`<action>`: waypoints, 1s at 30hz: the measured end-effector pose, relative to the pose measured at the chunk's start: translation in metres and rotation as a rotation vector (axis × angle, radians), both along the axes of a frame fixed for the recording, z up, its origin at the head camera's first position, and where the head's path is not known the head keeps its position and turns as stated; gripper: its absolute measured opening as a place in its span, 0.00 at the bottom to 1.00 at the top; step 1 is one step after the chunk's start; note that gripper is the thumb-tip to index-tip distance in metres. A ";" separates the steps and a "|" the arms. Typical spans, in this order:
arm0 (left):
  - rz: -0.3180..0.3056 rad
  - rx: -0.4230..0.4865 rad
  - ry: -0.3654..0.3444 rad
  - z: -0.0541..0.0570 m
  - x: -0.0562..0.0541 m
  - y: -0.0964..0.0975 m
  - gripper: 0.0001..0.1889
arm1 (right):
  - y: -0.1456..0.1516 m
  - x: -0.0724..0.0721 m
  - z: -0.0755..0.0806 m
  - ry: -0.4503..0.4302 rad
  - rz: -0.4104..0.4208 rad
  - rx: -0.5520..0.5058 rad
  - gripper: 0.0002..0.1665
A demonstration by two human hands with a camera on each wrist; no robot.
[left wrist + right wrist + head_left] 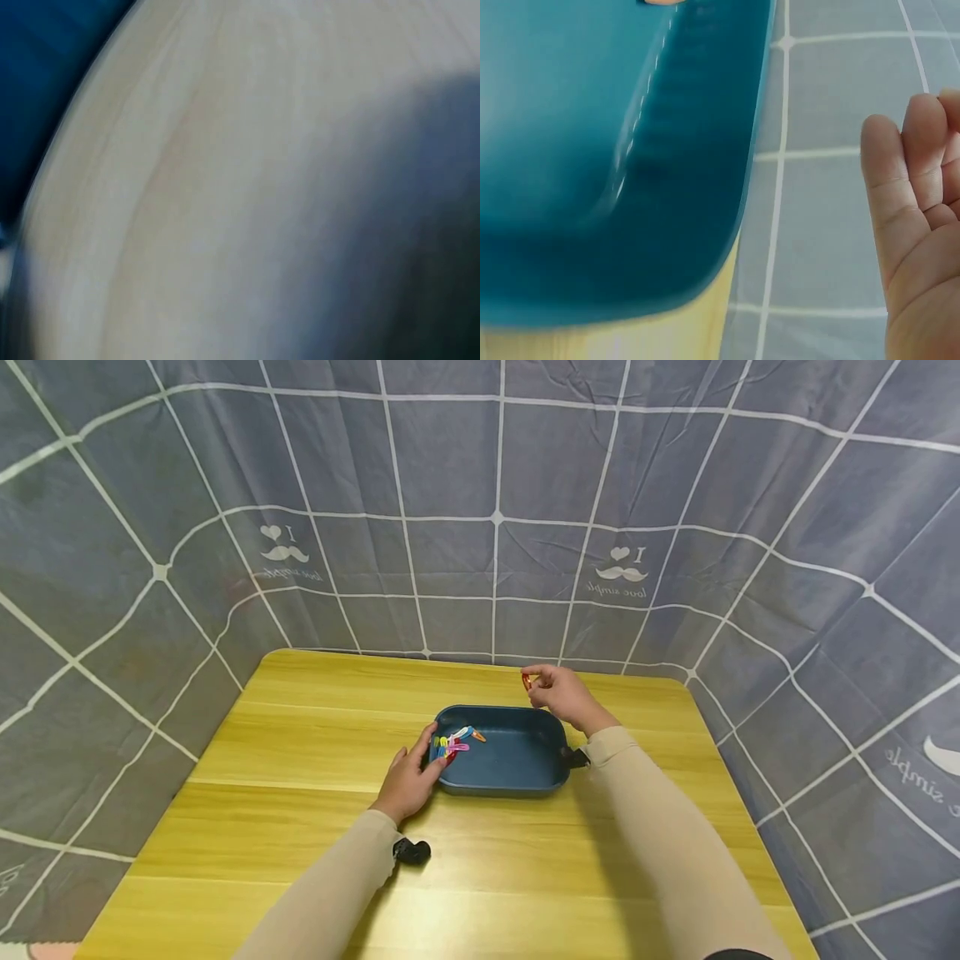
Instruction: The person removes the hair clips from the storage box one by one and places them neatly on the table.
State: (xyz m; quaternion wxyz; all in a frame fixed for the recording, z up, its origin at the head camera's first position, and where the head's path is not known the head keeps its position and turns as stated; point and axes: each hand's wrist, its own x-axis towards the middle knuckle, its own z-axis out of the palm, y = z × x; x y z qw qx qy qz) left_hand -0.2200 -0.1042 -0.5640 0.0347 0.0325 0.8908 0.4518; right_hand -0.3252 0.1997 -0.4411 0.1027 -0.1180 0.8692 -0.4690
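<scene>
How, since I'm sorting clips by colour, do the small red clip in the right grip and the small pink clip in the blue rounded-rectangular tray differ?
The small red clip is pinched in the right grip, while the small pink clip lies in the blue rounded-rectangular tray. The red clip is apart from the other clips; the pink clip is among them. Both look small and narrow.

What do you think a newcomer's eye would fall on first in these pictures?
Probably the blue tray on the yellow wooden table, with bright clips bunched at its left end, beside the left hand. Next, perhaps, the small red piece pinched by the right hand, which appears just above the tray's far rim in the head view.
</scene>
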 end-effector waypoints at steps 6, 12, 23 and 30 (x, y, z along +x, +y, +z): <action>-0.002 0.000 0.000 0.002 0.000 0.000 0.36 | 0.027 -0.003 -0.004 -0.011 -0.048 -0.066 0.32; -0.002 -0.007 0.005 0.002 -0.002 -0.001 0.36 | 0.056 -0.003 -0.017 -0.034 -0.119 -0.055 0.31; 0.000 -0.012 -0.016 0.002 -0.001 -0.001 0.36 | 0.095 0.007 -0.056 -0.161 -0.208 0.049 0.31; 0.000 -0.011 -0.016 0.001 -0.001 0.000 0.36 | 0.105 0.010 -0.075 -0.137 -0.192 0.171 0.30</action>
